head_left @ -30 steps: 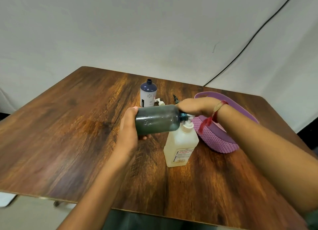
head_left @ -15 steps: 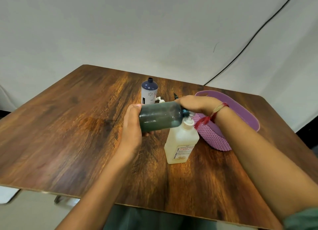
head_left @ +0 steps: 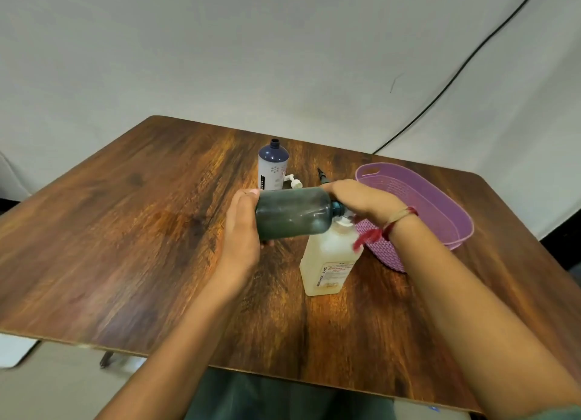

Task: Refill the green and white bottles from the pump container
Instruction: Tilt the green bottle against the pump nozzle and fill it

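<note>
My left hand (head_left: 240,231) grips the base of the dark green bottle (head_left: 294,213), which lies on its side in the air with its open neck pointing right. That neck meets the white pump nozzle of the pale yellow pump container (head_left: 330,259), standing on the wooden table (head_left: 125,246). On top of the pump head rests my right hand (head_left: 361,199), covering it. The white bottle (head_left: 273,168), with a dark blue shoulder and no cap, stands upright farther back.
A purple plastic basket (head_left: 440,205) sits right of the pump container. A white pump cap (head_left: 294,182) and a dark nozzle cap (head_left: 322,175) lie behind the green bottle. The table's near edge is close to my body. A black cable runs down the wall.
Both hands and the green bottle have kept their pose at the pump; the view has shifted slightly, and the bottle's neck sits a little closer against the nozzle.
</note>
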